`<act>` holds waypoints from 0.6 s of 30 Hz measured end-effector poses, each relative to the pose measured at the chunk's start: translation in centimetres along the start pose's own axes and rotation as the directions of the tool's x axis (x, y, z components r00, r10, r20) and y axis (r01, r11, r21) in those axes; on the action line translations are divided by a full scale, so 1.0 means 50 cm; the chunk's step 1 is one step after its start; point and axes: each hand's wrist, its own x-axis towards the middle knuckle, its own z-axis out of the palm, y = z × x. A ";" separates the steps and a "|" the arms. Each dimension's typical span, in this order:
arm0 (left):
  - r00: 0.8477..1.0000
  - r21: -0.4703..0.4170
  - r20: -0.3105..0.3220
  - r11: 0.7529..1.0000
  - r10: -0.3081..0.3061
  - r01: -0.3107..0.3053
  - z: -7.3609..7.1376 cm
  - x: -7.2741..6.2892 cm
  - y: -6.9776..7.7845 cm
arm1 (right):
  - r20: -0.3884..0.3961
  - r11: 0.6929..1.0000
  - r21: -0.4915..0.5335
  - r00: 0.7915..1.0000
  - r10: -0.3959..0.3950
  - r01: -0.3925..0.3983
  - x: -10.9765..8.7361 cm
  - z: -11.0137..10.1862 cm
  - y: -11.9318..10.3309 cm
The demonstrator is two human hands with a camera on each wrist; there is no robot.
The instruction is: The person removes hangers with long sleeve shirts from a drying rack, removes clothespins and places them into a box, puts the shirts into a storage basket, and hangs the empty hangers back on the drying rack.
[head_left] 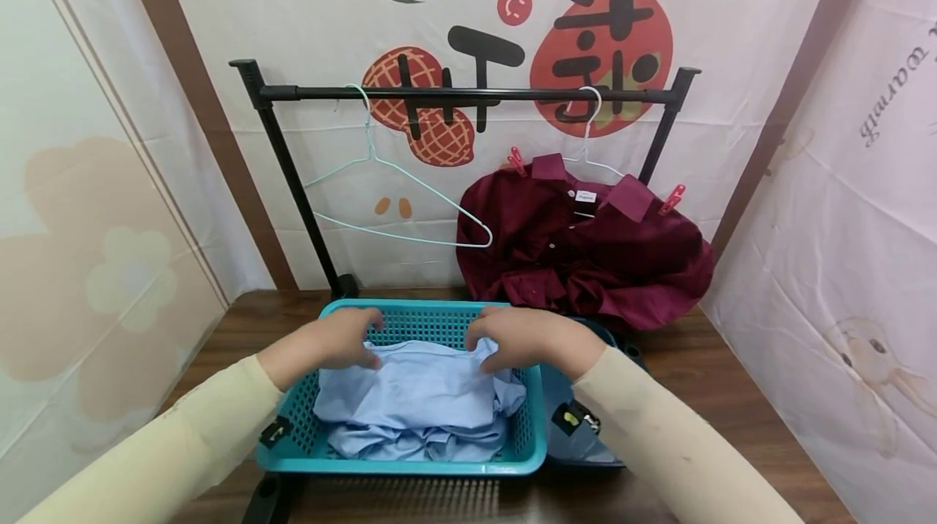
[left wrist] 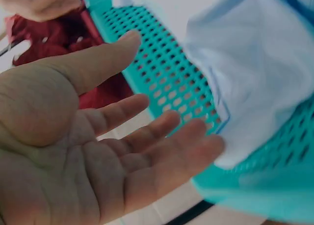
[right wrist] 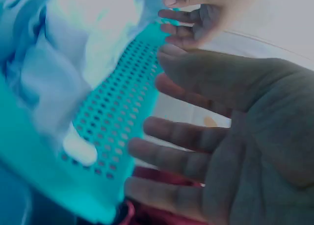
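Note:
A light blue cloth garment (head_left: 432, 386) lies folded in a turquoise perforated basket (head_left: 403, 467). My left hand (head_left: 344, 338) is over the basket's left side, close to the garment's far left corner. In the left wrist view this hand (left wrist: 103, 141) has its fingers spread and its palm bare. My right hand (head_left: 523, 338) is over the basket's far right side, near the garment's other far corner. The right wrist view shows that hand (right wrist: 221, 132) with fingers apart and nothing between them.
Behind the basket stands a black rack (head_left: 468, 93). An unused pale green hanger (head_left: 395, 235) hangs on its left, and a maroon shirt (head_left: 586, 247) with red clothespins (head_left: 672, 199) hangs on its right. A dark blue basket (head_left: 586, 459) sits right of the turquoise one on the wooden table (head_left: 732, 426).

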 end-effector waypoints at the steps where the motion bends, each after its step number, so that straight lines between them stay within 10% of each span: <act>1: 0.999 -0.015 -0.037 1.000 0.017 -0.017 -0.008 -0.005 -0.005 | -0.048 1.000 -0.005 0.999 -0.004 0.004 -0.011 -0.005 0.007; 9: 0.967 -0.145 -0.253 0.987 0.029 -0.067 -0.051 -0.035 -0.052 | -0.400 0.998 -0.056 0.916 -0.025 0.003 -0.088 -0.009 0.069; 18: 0.924 -0.311 -0.371 0.950 -0.090 -0.032 -0.036 -0.037 -0.118 | -0.517 0.998 -0.034 0.855 0.031 -0.057 -0.152 0.045 0.137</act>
